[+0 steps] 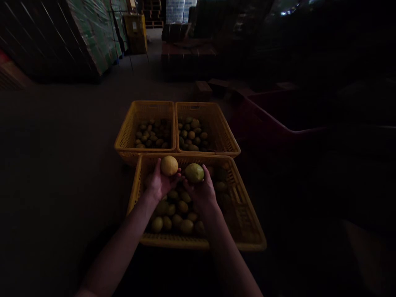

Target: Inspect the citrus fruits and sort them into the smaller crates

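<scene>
My left hand [161, 183] is closed round a yellow lemon [169, 165], which rests on the palm between thumb and fingers. In my right hand [202, 190] lies a greener lemon [194, 173], gripped with the thumb on its right side. Both hands are side by side above the near yellow crate [204, 244], their fingertips close together. Several green and yellowish lemons [186, 227] lie in that crate below my hands; my forearms and the dimness hide some of them.
Behind stand two more yellow crates, the left one [119, 142] and the right one [233, 144], each holding several fruits. A dark red bin [278, 123] is at the right. Wrapped stacks [93, 33] and a yellow stand [136, 35] are farther back.
</scene>
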Demonstrator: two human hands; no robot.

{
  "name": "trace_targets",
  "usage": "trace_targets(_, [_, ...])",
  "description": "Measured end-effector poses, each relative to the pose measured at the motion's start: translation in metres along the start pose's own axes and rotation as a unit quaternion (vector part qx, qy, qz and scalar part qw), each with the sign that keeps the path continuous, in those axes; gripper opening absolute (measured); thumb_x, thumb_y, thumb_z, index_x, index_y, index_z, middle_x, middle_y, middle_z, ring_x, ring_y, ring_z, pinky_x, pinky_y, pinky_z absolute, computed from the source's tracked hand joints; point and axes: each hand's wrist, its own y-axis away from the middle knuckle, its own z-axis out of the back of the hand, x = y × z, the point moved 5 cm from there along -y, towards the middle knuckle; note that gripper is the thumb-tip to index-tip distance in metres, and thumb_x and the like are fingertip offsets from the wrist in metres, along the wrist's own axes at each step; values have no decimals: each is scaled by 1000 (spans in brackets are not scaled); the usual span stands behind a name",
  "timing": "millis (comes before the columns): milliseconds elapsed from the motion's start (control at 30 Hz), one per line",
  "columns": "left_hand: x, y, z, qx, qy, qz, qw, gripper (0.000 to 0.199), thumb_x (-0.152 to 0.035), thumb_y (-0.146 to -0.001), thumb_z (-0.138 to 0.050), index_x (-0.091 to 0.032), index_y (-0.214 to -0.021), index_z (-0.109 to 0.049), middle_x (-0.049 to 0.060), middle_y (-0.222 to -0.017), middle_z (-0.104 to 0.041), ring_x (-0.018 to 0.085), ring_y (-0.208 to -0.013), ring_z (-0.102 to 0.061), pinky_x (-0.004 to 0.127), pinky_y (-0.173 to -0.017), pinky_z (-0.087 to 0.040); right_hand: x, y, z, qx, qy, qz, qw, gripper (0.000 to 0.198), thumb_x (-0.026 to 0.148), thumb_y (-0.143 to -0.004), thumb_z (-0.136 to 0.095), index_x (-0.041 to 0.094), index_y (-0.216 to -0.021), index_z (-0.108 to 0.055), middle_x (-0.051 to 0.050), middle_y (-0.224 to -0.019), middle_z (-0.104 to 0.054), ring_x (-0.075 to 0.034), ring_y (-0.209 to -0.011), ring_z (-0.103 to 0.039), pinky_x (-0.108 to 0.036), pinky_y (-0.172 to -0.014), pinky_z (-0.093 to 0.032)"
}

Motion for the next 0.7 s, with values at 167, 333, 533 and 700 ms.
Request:
trace_targets(167, [-12,11,-12,115,14,-79,990,40,-45,-95,-42,-19,-121,-59,9,-92,-70,16,-71,-67,26,-61,-58,5,11,-12,119,14,40,992,20,33,-84,-59,17,-92,-68,-6,-86,-76,-18,-70,-71,-28,-59,-59])
trace_targets(333, [-16,24,-15,188,19,-97,977,50,-61,-82,-52,-17,-100,-67,7,-76,-67,18,-67,-64,28,-61,-56,7,24,-18,201,26,85,976,26,42,-79,-61,18,-77,-70,-4,-77,-73,-16,-69,-67,-26,-62,-57])
trace_targets(533, [-13,13,2,99,169,-60,979,29,-35,-90,-42,-19,-88,-67,4,-85,-71,17,-83,-69,28,-73,-57,6,21,-14,197,23,88,976,30,38,-77,-53,15,-86,-71,-6,-73,-70,-16,-71,-66,-25,-62,-56])
trace_targets(700, [-17,2,9,43,234,-88,967,25,-27,-92,-41,-21,-96,-66,2,-83,-72,17,-90,-70,34,-86,-56,6,9,-8,142,-63,80,985,27,26,-73,-50,19,-92,-68,-5,-85,-73,-19,-81,-69,-36,-76,-59])
